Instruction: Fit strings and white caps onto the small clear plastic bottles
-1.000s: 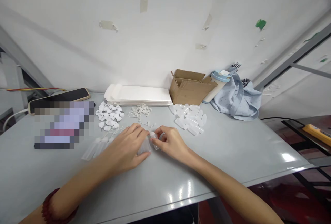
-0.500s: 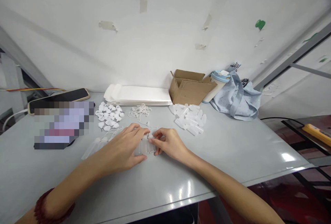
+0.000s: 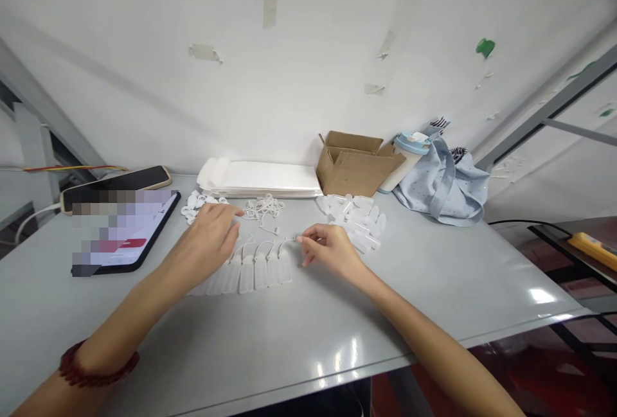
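Observation:
A row of several translucent plastic tubes point(image 3: 260, 274) with thin white cords at their tops lies side by side on the grey table. My right hand point(image 3: 332, 251) is at the row's right end, thumb and forefinger pinching the tip of a white cord point(image 3: 285, 241) that runs to the last tube. My left hand point(image 3: 205, 240) hovers over the row's left end, fingers stretched forward and thumb apart, nothing visible in it. It partly covers a pile of small white caps point(image 3: 195, 202). Between and beyond the hands lies a tangle of white cords point(image 3: 264, 206).
Loose translucent tubes point(image 3: 359, 224) are heaped right of centre. Along the wall stand flat white packets point(image 3: 270, 176), an open cardboard box point(image 3: 364, 173), a lidded cup point(image 3: 405, 160) and a blue cloth bag point(image 3: 443, 186). Two phones, one a dark phone point(image 3: 125, 182), lie left.
My left hand has moved left and away from the tubes, up to the caps. My right hand has shifted slightly right and up, now on a cord's end. The row of tubes is uncovered.

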A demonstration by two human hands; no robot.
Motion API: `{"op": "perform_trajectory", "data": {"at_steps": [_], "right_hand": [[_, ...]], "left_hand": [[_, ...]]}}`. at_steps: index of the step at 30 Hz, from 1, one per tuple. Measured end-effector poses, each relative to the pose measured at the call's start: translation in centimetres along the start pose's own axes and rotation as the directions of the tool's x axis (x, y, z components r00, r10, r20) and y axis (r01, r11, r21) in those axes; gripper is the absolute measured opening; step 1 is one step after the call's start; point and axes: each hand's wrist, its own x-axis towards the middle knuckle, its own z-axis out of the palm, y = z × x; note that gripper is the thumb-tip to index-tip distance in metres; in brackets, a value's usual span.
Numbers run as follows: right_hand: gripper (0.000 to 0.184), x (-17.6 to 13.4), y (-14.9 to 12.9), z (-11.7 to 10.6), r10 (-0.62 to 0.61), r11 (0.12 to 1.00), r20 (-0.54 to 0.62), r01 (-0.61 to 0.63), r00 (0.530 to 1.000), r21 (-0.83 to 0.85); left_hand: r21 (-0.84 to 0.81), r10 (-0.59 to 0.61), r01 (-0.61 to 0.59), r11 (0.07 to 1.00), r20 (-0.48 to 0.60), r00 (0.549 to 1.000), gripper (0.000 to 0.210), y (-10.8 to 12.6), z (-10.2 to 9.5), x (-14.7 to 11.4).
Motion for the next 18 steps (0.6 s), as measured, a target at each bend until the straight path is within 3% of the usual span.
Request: {"op": "perform_trajectory", "data": {"at_steps": [5, 11, 18], "right_hand": [[0.017, 0.5, 0.3, -1.5, -0.109, 0.992, -0.115, 0.1, 0.987, -0.082], [0.014, 0.4, 0.6, -1.1, -0.145, 0.982, -0.098, 0.131, 0.985, -0.136], [0.015, 0.2, 0.4, -0.7, -0.184, 0.969, -0.1, 0.164, 0.978, -0.182]], "left_hand": [[-0.076, -0.005, 0.012, 0.997, 0.099, 0.995, 0.031, 0.4, -0.1, 0.0], [-0.203, 0.108, -0.046, 0.978, 0.305, 0.946, 0.043, 0.5, -0.8, -1.1], [-0.119, 0.138, -0.098, 0.988, 0.396, 0.908, 0.058, 0.7, -0.4, -1.6]]}}
